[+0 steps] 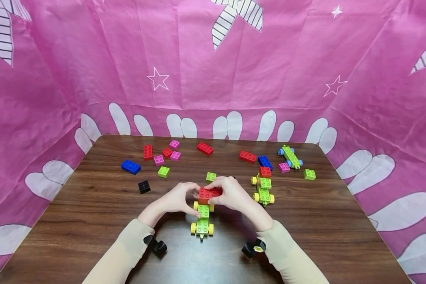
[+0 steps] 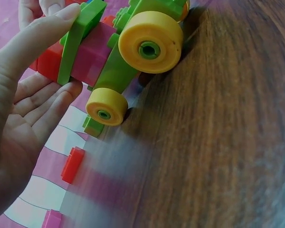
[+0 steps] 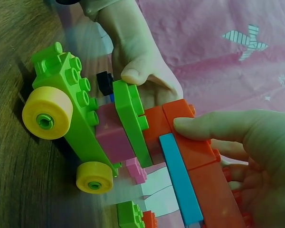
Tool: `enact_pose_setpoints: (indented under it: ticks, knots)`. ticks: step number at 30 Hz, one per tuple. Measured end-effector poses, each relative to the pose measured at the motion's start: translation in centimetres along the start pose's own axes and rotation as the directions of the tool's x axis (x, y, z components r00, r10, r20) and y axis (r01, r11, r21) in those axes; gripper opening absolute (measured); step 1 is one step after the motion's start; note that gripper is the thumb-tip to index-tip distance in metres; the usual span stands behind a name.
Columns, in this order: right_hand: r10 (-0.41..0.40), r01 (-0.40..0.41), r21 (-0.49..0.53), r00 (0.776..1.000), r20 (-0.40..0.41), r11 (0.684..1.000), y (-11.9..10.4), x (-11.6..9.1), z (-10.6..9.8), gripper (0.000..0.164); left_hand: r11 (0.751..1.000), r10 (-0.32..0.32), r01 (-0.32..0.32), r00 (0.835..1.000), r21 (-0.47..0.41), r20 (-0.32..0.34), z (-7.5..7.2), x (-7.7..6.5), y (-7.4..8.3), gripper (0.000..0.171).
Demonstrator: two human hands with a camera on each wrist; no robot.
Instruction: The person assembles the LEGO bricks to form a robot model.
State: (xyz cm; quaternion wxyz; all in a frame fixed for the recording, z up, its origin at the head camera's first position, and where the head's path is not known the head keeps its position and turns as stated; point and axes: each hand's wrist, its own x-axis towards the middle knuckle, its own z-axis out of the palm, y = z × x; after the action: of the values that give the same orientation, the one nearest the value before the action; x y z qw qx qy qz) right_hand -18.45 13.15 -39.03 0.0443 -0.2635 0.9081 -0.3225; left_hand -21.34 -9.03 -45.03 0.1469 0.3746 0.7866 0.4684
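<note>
One toy car [image 1: 203, 211] between both hands [image 1: 178, 198] [image 1: 231, 193]

Pale glare washes the near tabletop [image 1: 220, 262], and the wrist views look dimmer.

The red bricks [image 1: 204, 196] before me are smooth, hard-looking plastic with a low shine, like the green plate [image 3: 132, 123] and the green chassis [image 3: 83, 134]. The yellow wheels [image 2: 150, 36] look like smooth plastic, satin rather than bright. My tabletop [image 1: 326, 213] is wood-grained, glossy in places. The pink curtain [image 1: 198, 79] is creased, faintly shiny cloth; my sleeves [image 1: 287, 248] are matt fabric.
</note>
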Motion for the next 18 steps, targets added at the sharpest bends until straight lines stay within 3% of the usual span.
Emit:
enact_pose_setpoints:
  ticks: [18]
  knots:
    - [0.008,-0.008,-0.013,1.0,-0.011,1.0,0.2,0.06,0.09,0.033,0.999,0.013,-0.013,1.0,0.051,0.006,-0.13,-0.06,0.23,0.056]
